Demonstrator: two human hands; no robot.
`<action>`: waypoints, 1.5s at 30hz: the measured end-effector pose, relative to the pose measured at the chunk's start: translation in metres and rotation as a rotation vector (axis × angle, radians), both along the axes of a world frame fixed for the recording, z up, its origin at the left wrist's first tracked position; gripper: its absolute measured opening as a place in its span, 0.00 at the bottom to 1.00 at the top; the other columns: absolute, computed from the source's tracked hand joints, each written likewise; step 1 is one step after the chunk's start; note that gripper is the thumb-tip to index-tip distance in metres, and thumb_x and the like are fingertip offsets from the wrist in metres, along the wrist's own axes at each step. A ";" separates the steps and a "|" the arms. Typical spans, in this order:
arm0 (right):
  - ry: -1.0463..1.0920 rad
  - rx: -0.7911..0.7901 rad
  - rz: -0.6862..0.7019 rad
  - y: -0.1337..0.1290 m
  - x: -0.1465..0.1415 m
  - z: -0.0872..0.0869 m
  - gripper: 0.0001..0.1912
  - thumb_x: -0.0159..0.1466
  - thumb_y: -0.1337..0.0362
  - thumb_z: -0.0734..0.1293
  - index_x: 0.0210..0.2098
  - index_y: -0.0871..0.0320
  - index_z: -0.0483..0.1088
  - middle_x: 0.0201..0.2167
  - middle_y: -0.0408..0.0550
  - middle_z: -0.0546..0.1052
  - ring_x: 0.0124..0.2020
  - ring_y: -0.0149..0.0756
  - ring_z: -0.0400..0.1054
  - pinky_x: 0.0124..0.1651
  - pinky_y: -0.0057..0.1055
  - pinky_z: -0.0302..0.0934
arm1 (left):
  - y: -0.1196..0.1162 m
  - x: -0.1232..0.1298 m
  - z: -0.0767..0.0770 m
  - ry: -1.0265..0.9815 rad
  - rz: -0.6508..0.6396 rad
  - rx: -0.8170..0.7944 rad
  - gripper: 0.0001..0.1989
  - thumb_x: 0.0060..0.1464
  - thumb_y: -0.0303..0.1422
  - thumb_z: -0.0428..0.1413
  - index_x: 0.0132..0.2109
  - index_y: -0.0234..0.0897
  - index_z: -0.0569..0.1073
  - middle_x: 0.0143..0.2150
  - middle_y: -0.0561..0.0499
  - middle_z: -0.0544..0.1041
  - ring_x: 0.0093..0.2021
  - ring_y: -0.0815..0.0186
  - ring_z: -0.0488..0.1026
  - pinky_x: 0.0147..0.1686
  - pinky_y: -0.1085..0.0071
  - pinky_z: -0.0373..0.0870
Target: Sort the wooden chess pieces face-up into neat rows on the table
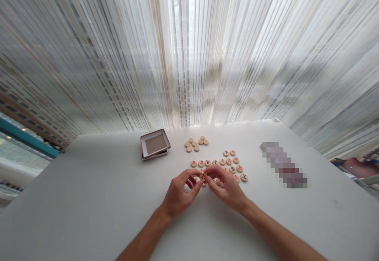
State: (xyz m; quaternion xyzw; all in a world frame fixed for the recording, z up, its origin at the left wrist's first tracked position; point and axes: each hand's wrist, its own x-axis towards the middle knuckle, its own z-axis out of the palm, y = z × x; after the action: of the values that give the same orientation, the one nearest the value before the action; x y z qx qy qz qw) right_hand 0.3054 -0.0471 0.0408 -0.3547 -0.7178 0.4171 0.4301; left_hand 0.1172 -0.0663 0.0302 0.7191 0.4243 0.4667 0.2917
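Between the fingertips of my left hand (181, 192) and my right hand (226, 188) is a round Chinese chess piece (203, 176) with a red character facing me. Both hands pinch it from either side, above rows of face-up pieces. Red-marked pieces (194, 163) and black-marked pieces (244, 177) lie around and behind my fingers. Some of these are partly hidden by my hands. Farther back sits a loose group of wooden pieces (194, 143) whose tops show no marking.
An open shallow box (143, 146) with a brown rim stands at the back left of the white table (103, 198). To the right lies a long pixelated object (284, 165). Striped sheer curtains (189, 55) hang along the table's far edge.
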 end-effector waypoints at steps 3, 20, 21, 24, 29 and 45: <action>-0.009 0.027 -0.003 -0.001 0.000 0.001 0.08 0.68 0.62 0.64 0.46 0.55 0.69 0.38 0.48 0.77 0.38 0.36 0.75 0.42 0.34 0.72 | -0.001 0.002 0.003 -0.059 -0.014 -0.056 0.10 0.60 0.33 0.57 0.49 0.39 0.72 0.43 0.47 0.78 0.33 0.68 0.77 0.31 0.72 0.77; -0.116 0.313 -0.005 -0.004 -0.003 -0.007 0.14 0.62 0.70 0.66 0.47 0.52 0.69 0.34 0.44 0.77 0.33 0.34 0.73 0.38 0.30 0.69 | 0.000 0.003 0.001 -0.167 0.030 -0.205 0.07 0.58 0.36 0.60 0.40 0.36 0.73 0.34 0.51 0.78 0.32 0.67 0.77 0.33 0.72 0.77; -0.123 0.320 -0.005 -0.004 -0.003 -0.008 0.14 0.62 0.70 0.66 0.47 0.52 0.69 0.34 0.44 0.77 0.33 0.34 0.73 0.38 0.30 0.69 | 0.001 0.003 0.001 -0.166 0.031 -0.210 0.08 0.58 0.36 0.60 0.40 0.36 0.73 0.34 0.51 0.78 0.32 0.67 0.77 0.32 0.72 0.77; -0.146 0.349 0.002 -0.004 -0.002 -0.009 0.17 0.61 0.72 0.66 0.48 0.51 0.69 0.35 0.44 0.77 0.34 0.34 0.73 0.39 0.30 0.68 | 0.001 0.004 0.001 -0.164 0.030 -0.212 0.09 0.57 0.36 0.61 0.39 0.35 0.73 0.34 0.51 0.78 0.31 0.68 0.77 0.32 0.72 0.76; -0.160 0.397 0.032 -0.003 -0.001 -0.011 0.19 0.62 0.73 0.66 0.51 0.50 0.68 0.40 0.46 0.78 0.39 0.35 0.73 0.43 0.31 0.68 | 0.000 0.004 0.004 -0.168 0.041 -0.213 0.10 0.54 0.36 0.63 0.37 0.35 0.73 0.32 0.52 0.77 0.30 0.69 0.76 0.31 0.74 0.75; -0.199 0.402 -0.018 0.001 0.002 -0.012 0.16 0.63 0.70 0.68 0.49 0.51 0.69 0.36 0.46 0.76 0.35 0.35 0.70 0.39 0.31 0.67 | -0.001 0.003 0.002 -0.192 0.026 -0.254 0.08 0.62 0.36 0.56 0.42 0.36 0.75 0.37 0.49 0.80 0.34 0.66 0.77 0.36 0.70 0.76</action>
State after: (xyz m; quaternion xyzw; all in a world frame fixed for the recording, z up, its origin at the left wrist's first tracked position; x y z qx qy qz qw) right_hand 0.3072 -0.0459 0.0290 -0.3075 -0.8221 0.2246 0.4232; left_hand 0.1206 -0.0668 0.0324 0.6230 0.4594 0.4796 0.4133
